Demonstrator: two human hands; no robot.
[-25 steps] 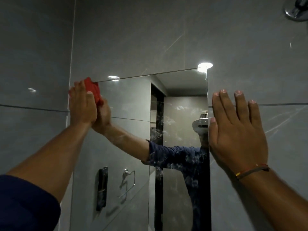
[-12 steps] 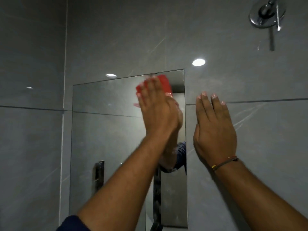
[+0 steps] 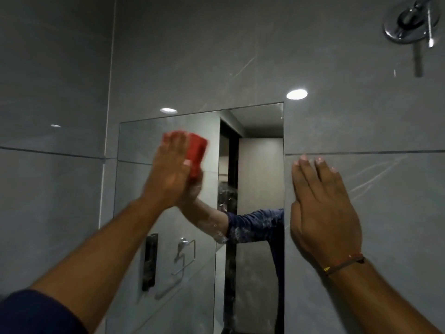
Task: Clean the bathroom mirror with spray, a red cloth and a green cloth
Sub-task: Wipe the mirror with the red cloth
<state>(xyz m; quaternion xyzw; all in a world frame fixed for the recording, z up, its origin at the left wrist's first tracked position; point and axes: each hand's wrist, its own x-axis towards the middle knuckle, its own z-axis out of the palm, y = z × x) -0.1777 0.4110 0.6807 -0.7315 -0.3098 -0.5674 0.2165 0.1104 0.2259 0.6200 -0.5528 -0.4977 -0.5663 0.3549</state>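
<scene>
A tall frameless mirror point(image 3: 260, 165) is set into the grey tiled wall. My left hand point(image 3: 168, 174) presses a folded red cloth point(image 3: 196, 153) flat against the upper middle of the glass; the hand is motion-blurred. My right hand point(image 3: 320, 208) lies flat on the wall tile just right of the mirror's right edge, fingers together, holding nothing. Smears and droplets show on the glass around the reflected sleeve. No spray bottle or green cloth is in view.
A chrome shower valve point(image 3: 409, 22) sticks out of the wall at the top right. The mirror reflects a towel ring, a dark wall fixture and a doorway. Grey wall tiles point(image 3: 53, 213) surround the mirror on all sides.
My left hand swept the red cloth from the mirror's top left corner to the upper right, then back left and a little lower. My right hand stayed flat on the wall.
</scene>
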